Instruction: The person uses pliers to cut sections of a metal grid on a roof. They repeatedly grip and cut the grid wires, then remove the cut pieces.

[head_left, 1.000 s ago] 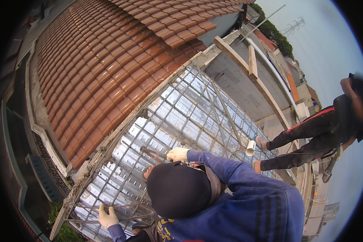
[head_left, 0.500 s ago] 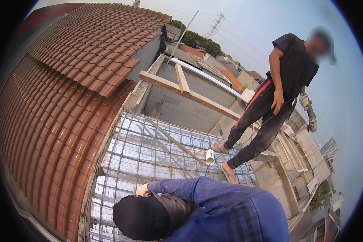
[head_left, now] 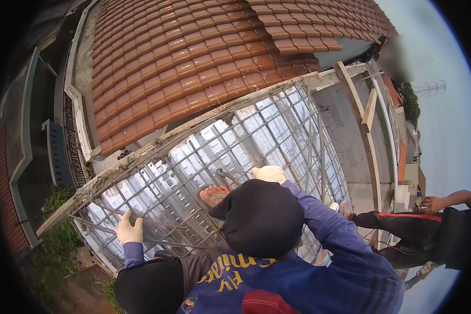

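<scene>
Presumably, the nearest trouble lies at the left hand (head_left: 129, 230), gloved, its thumb and fingers apart, touching a long bar (head_left: 162, 225) near the mesh's corner: should that bar spring or roll, it could jab the palm. A little farther on, the sandalled foot (head_left: 214, 195) is planted among the bars of the mesh (head_left: 277, 131), where a snagged sole might tip the squatting body. Just beyond, the right hand (head_left: 268, 175) appears clamped on a handle of what look like pincers (head_left: 222, 172), close beside the toes; a slipping grip could nip them. Past these, the concrete edge (head_left: 146, 149) shows no guard, so overreaching risks a fall. Farthest right, a co-worker's leg (head_left: 411, 225) could, by shifting weight, shake the mesh.
</scene>
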`<move>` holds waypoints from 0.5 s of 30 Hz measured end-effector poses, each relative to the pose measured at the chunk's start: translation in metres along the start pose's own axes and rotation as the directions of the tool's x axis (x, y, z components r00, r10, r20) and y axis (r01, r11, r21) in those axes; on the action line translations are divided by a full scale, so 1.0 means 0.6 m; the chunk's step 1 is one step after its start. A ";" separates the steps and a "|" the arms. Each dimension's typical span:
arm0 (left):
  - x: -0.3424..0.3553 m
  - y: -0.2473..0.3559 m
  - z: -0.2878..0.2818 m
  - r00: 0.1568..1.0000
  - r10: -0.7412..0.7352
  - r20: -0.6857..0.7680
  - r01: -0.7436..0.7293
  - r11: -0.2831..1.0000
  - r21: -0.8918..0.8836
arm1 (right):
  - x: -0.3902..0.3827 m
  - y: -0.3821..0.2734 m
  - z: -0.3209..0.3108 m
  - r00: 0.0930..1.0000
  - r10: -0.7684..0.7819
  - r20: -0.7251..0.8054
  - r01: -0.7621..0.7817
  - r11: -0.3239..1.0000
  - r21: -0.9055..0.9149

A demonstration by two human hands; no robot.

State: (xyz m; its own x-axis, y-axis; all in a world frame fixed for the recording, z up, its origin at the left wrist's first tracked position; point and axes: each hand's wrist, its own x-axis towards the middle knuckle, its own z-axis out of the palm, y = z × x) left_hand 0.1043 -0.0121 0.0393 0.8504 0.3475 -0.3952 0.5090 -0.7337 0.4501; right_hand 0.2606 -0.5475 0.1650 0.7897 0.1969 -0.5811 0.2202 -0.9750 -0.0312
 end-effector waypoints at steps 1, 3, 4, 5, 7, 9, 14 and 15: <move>-0.005 -0.001 0.002 0.999 -0.006 -0.037 0.008 0.997 0.072 | -0.016 -0.017 -0.022 0.994 0.094 -0.060 -0.097 0.994 -0.043; -0.007 0.005 0.003 0.997 -0.070 -0.041 0.073 0.994 0.085 | 0.006 -0.042 -0.046 0.982 0.175 -0.069 -0.178 0.984 -0.031; -0.010 0.011 0.002 0.993 -0.114 -0.043 0.117 0.990 0.082 | 0.011 -0.047 -0.054 0.983 0.129 -0.128 -0.124 0.991 0.047; -0.009 0.015 0.000 0.988 -0.154 -0.024 0.155 0.985 0.079 | 0.017 -0.055 -0.058 0.983 0.167 -0.071 -0.160 0.983 0.091; -0.012 0.022 -0.005 0.990 -0.139 0.002 0.139 0.989 0.055 | 0.029 -0.066 -0.072 0.983 0.129 0.127 -0.109 0.982 -0.155; -0.016 0.025 -0.009 0.987 -0.161 0.011 0.161 0.986 0.030 | 0.026 -0.072 -0.096 0.973 0.029 0.228 0.033 0.965 -0.260; -0.017 0.015 -0.005 0.996 -0.088 0.001 0.088 0.995 0.038 | 0.021 -0.066 -0.180 0.966 -0.057 0.254 0.163 0.893 -0.420; -0.018 0.014 -0.001 0.997 -0.078 0.000 0.078 0.997 0.020 | 0.017 -0.068 -0.196 0.937 -0.118 0.330 0.258 0.868 -0.424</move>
State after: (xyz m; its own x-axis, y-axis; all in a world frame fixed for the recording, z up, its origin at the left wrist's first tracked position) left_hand 0.0995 -0.0215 0.0477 0.8080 0.4035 -0.4294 0.5710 -0.7159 0.4018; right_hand 0.3267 -0.4935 0.2558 0.5246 0.2649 -0.8091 0.6382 -0.7513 0.1678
